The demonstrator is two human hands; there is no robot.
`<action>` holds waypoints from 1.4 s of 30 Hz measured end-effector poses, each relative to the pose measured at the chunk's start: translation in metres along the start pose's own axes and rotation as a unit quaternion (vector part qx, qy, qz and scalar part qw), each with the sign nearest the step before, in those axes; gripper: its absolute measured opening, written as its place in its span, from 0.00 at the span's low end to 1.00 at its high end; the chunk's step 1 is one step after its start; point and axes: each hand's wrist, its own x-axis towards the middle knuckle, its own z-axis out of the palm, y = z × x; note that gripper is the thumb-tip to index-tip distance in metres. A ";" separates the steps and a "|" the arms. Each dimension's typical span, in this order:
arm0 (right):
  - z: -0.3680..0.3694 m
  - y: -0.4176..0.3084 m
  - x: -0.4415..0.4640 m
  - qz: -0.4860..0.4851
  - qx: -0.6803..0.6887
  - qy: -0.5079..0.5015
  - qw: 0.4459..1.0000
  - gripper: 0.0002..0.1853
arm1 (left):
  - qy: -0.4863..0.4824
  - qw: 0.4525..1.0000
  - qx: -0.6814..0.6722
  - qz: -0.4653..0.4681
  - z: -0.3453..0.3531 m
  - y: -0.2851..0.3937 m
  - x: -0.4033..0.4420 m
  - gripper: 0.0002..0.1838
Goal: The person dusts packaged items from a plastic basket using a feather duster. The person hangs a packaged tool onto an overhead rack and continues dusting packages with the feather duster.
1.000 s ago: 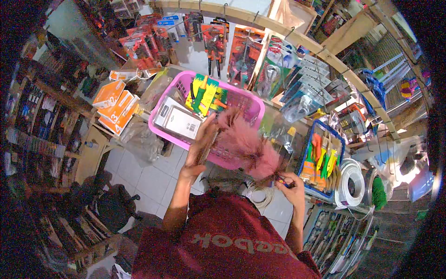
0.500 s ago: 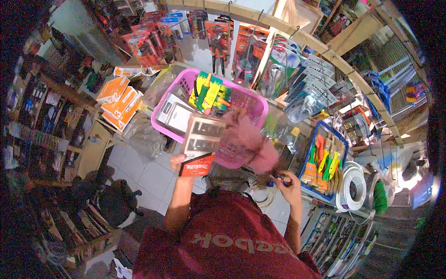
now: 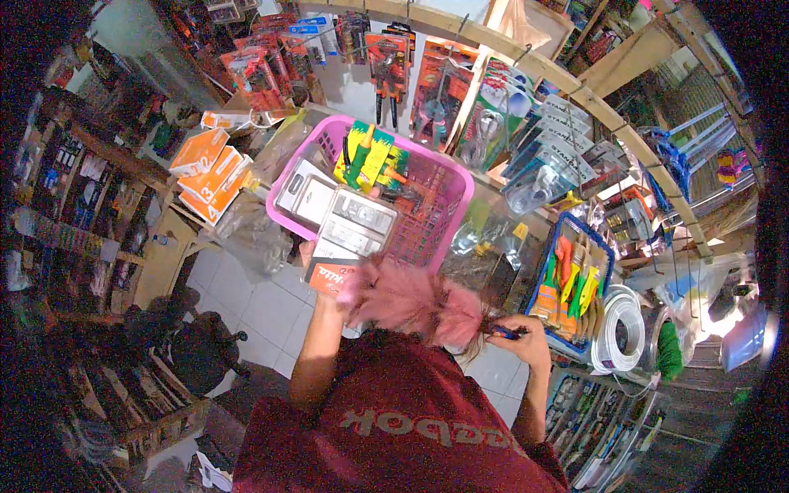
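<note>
My left hand (image 3: 307, 251) is closed around a Makita blister pack (image 3: 355, 226) with a clear window and an orange-red lower end. The pack is tilted over the near rim of a pink plastic basket (image 3: 275, 215). Closed on the dark handle of a pink feather duster (image 3: 452, 312), my right hand (image 3: 526, 338) is at the right. The duster's fluffy head lies across the front of my body and reaches the lower end of the pack. Inside the basket are a white-framed pack (image 3: 308, 193) and yellow-green carded tools (image 3: 370, 160).
Orange boxes (image 3: 215, 177) stand left of the basket. A blue-rimmed basket of paintbrushes (image 3: 612, 246) and a coil of white cable (image 3: 618, 329) are at the right. Carded pliers (image 3: 389, 70) and other packs hang from a wooden rail (image 3: 542, 62) behind.
The duster head has swung toward me and left, from over the basket to the pack's lower end. The pack has tipped flatter and lower. My right hand has shifted slightly right and down.
</note>
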 end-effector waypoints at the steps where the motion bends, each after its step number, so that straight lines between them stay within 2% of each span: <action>1: -0.003 -0.004 -0.001 0.009 -0.007 -0.033 0.999 0.19 | 0.001 1.000 -0.001 -0.005 0.000 0.000 -0.001 0.50; 5: -0.013 -0.015 0.007 0.047 -0.062 0.093 0.993 0.17 | 0.004 1.000 -0.007 -0.024 0.000 -0.002 -0.006 0.50; 6: -0.015 -0.019 0.006 0.031 -0.043 0.078 0.996 0.17 | 0.005 1.000 -0.010 -0.027 -0.002 -0.004 -0.007 0.50; 9: -0.020 -0.019 0.000 0.023 -0.042 -0.055 0.997 0.18 | 0.006 0.999 -0.014 -0.031 -0.004 -0.005 -0.007 0.49; 10: -0.021 -0.022 0.000 0.026 -0.039 -0.052 0.998 0.18 | 0.005 0.999 -0.016 -0.028 -0.002 -0.003 -0.007 0.49; 13: -0.017 -0.021 0.009 0.043 -0.032 0.090 0.994 0.18 | 0.008 1.000 -0.020 -0.021 -0.002 -0.003 -0.007 0.49; 14: -0.015 -0.025 0.010 0.067 0.056 0.093 0.992 0.18 | 0.010 1.000 -0.022 -0.016 -0.003 -0.003 -0.007 0.49; 17: -0.027 -0.026 0.007 0.007 -0.048 -0.083 0.995 0.18 | 0.013 1.000 -0.025 -0.006 -0.003 -0.002 -0.005 0.48; 20: -0.025 -0.033 0.011 -0.015 -0.022 -0.067 0.997 0.19 | 0.013 1.000 -0.026 -0.001 0.000 -0.001 -0.005 0.48; 23: -0.022 -0.026 0.016 0.019 -0.053 0.080 0.995 0.18 | 0.017 0.999 -0.028 0.005 0.000 0.000 -0.005 0.48; 24: -0.021 -0.022 0.018 0.019 -0.031 0.091 0.995 0.19 | 0.018 0.999 -0.029 0.009 0.000 0.001 -0.005 0.48; 27: -0.032 -0.025 0.017 0.028 -0.048 -0.082 0.995 0.19 | 0.019 0.999 -0.031 0.015 -0.001 0.001 -0.005 0.47; 28: -0.031 -0.033 0.018 0.032 -0.036 -0.090 0.995 0.19 | 0.021 0.999 -0.031 0.017 -0.001 0.002 -0.006 0.47; 31: -0.025 -0.021 0.021 0.011 -0.063 0.073 0.995 0.19 | 0.025 0.999 -0.036 0.026 -0.004 0.002 -0.008 0.47; 34: -0.029 -0.026 0.025 0.023 -0.080 0.049 0.995 0.20 | 0.025 0.998 -0.037 0.036 -0.002 0.004 -0.008 0.46; 37: -0.026 -0.013 0.024 0.008 -0.027 -0.077 0.997 0.18 | 0.027 0.998 -0.040 0.051 0.005 0.006 -0.005 0.46; 38: -0.022 -0.001 0.025 -0.035 -0.024 -0.048 0.998 0.17 | 0.030 0.997 -0.044 0.057 0.006 0.006 -0.002 0.46; 41: -0.014 -0.032 0.027 0.036 -0.046 0.060 0.996 0.16 | 0.039 0.995 -0.047 0.081 0.010 0.008 0.002 0.46; 42: -0.009 -0.001 0.021 -0.017 -0.049 0.057 0.997 0.16 | 0.040 0.994 -0.048 0.087 0.011 0.008 0.003 0.46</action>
